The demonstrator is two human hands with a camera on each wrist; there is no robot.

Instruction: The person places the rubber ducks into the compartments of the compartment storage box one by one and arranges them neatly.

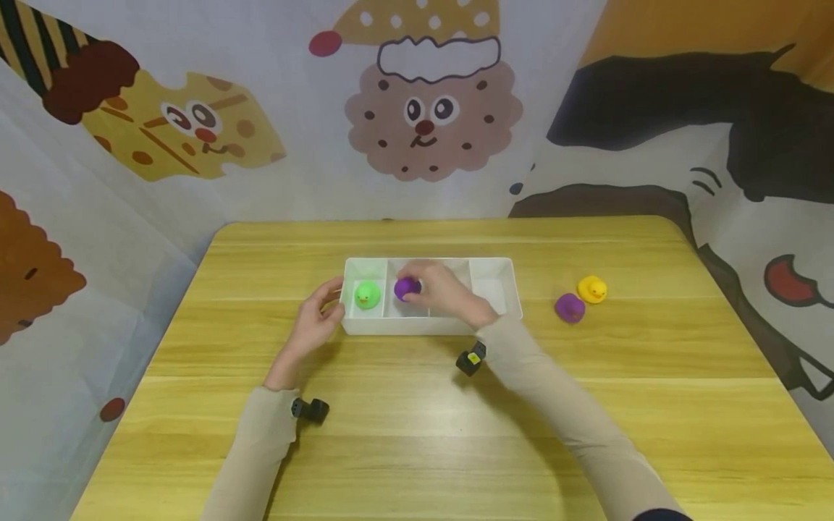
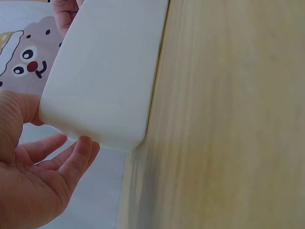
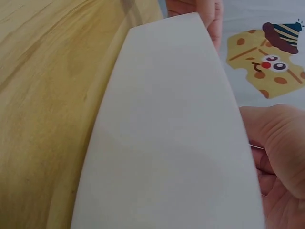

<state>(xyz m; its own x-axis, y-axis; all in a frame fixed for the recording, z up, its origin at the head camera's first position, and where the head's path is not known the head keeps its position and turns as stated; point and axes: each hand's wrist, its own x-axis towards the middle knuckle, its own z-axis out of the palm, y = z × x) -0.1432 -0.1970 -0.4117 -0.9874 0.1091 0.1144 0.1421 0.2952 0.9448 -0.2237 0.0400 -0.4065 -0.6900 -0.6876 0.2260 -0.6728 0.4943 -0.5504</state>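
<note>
A white divided box [image 1: 423, 326] stands on the table, with a green rubber duck [image 1: 368, 295] in its leftmost compartment. My left hand [image 1: 313, 322] holds the box's left end; in the left wrist view its thumb and fingertips touch the end wall. Over the second compartment from the left, my right hand [image 1: 446, 289] pinches a purple rubber duck [image 1: 407, 289], of which only a rounded part shows. The right wrist view has the box's long side [image 3: 162, 124] hiding the fingertips and the duck. Whether the duck touches the compartment floor, I cannot tell.
To the right of the box, another purple rubber duck [image 1: 570, 308] and a yellow rubber duck [image 1: 592, 289] sit close together on the wooden table [image 1: 404, 434]. A printed cloth [image 1: 293, 195] hangs behind the table. The box's rightmost compartment [image 1: 493, 286] shows a bare floor.
</note>
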